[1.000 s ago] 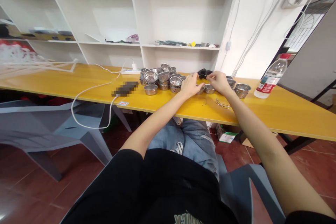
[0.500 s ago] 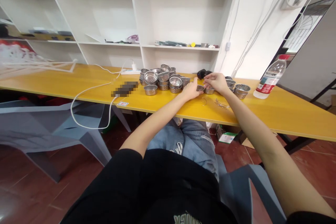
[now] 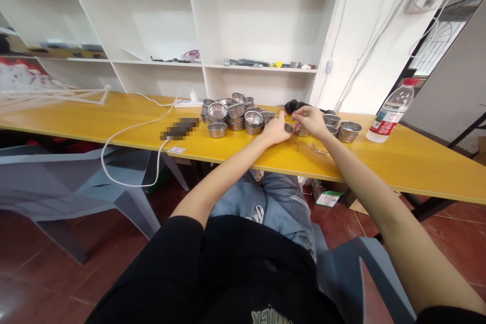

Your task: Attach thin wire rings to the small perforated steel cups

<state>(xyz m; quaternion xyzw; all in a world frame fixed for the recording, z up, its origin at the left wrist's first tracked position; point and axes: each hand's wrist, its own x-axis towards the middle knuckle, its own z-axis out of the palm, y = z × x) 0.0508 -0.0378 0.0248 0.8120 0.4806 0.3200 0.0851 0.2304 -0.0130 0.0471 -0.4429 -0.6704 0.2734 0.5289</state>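
Observation:
My left hand (image 3: 276, 130) is closed around a small perforated metal cup (image 3: 288, 127), part of which it hides. Beside it, my right hand (image 3: 309, 120) has thumb and fingers pinched together just above and right of that cup; whatever they hold is too small to make out. Another metal cup (image 3: 302, 131) sits under the right hand, partly covered. Thin curved wires (image 3: 321, 150) lie on the yellow table (image 3: 243, 151) below the right wrist, and a single thin wire (image 3: 295, 147) lies nearer the left hand.
Stacked perforated cups (image 3: 236, 111) crowd the left, with more cups (image 3: 349, 131) to the right. Behind the hands lies a black object (image 3: 291, 106). A water bottle (image 3: 391, 114) stands at far right. A white cable (image 3: 107, 154) loops over the table edge at left.
My right hand has shifted slightly left and its fingertips a little upward, uncovering more of the cups at right. The left hand stays on the cup, nearly still.

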